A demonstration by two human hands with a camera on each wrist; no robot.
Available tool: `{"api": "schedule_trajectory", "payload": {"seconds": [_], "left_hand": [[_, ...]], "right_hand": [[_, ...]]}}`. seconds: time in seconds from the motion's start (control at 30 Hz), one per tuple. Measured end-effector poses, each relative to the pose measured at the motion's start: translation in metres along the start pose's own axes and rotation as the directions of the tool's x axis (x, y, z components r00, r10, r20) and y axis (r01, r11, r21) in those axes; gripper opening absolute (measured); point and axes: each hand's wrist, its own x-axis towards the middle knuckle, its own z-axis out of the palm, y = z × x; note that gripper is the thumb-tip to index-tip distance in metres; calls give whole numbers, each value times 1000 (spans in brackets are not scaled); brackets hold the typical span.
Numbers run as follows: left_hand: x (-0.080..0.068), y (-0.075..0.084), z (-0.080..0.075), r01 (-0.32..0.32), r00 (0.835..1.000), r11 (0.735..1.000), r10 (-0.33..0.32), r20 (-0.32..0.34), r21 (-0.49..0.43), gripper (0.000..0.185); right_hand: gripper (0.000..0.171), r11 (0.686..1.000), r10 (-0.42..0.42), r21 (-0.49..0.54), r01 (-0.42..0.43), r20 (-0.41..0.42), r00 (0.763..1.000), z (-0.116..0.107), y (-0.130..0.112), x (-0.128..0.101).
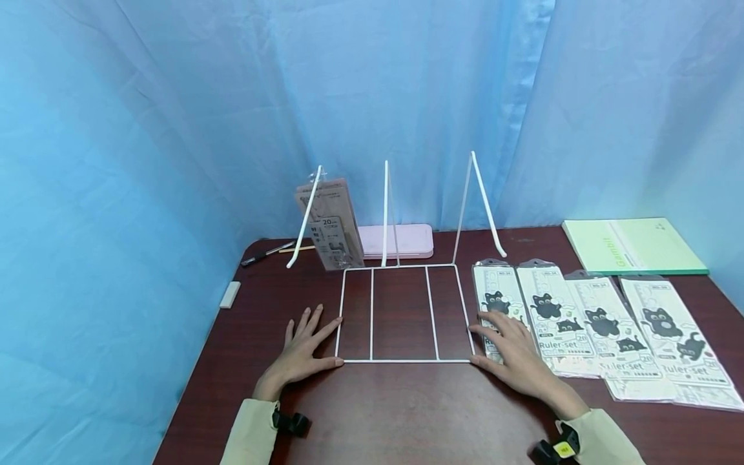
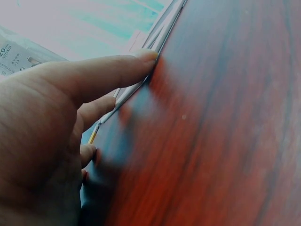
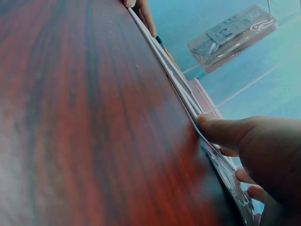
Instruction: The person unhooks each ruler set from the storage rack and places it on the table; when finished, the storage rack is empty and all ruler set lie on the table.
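Observation:
A white wire rack point(image 1: 407, 360) lies with its flat base on the dark wooden table point(image 1: 401, 413), three dividers standing up at its back. My left hand point(image 1: 302, 352) lies flat on the table at the base's left side, its thumb touching the front left corner; the left wrist view shows the thumb tip against the wire point(image 2: 162, 35). My right hand point(image 1: 514, 355) rests flat on the nearest of several cat-printed ruler-set packs point(image 1: 604, 329), thumb at the front right corner. In the right wrist view, that hand point(image 3: 263, 150) touches the wire point(image 3: 174, 80).
A brown pack point(image 1: 334, 229) leans on the left divider, with a pink case point(image 1: 407, 240) behind the rack. A green notebook point(image 1: 630, 245) lies far right. A pen point(image 1: 264, 254) and a white eraser point(image 1: 230, 294) lie at the left edge. Blue curtains surround the table.

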Motion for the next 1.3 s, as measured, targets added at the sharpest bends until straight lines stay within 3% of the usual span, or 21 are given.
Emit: {"api": "schedule_trajectory", "payload": {"seconds": [0.5,0.6,0.73,0.8,0.87,1.03,1.17,1.3], "left_hand": [[6,7,-6,53,998,998,-52,26,-43,91],[12,12,-13,53,998,997,-55,-22,-54,87],[20,18,-25,25,986,996,-39,-159,-86,75],[25,21,-32,-4,966,993,-26,-256,-116,69],[30,24,-37,-38,933,987,-22,-359,-158,63],[45,28,-47,-120,815,943,-85,-573,-310,49],[58,32,-53,-185,735,872,-183,-653,-453,43],[71,34,-57,-274,691,765,-264,-673,-582,40]], "right_hand": [[52,1000,-4,-9,4,19,1000,0,1,-4],[52,1000,-1,-9,1,22,1000,0,1,-4],[52,1000,8,-13,-8,28,1000,0,0,-4],[52,1000,13,-14,-12,32,999,0,0,-4],[52,1000,19,-13,-19,36,999,0,-1,-4],[52,1000,30,-9,-30,34,999,1,-1,-4],[52,1000,29,-9,-29,30,999,1,0,-3],[52,1000,23,-11,-23,28,999,2,2,-3]]}}
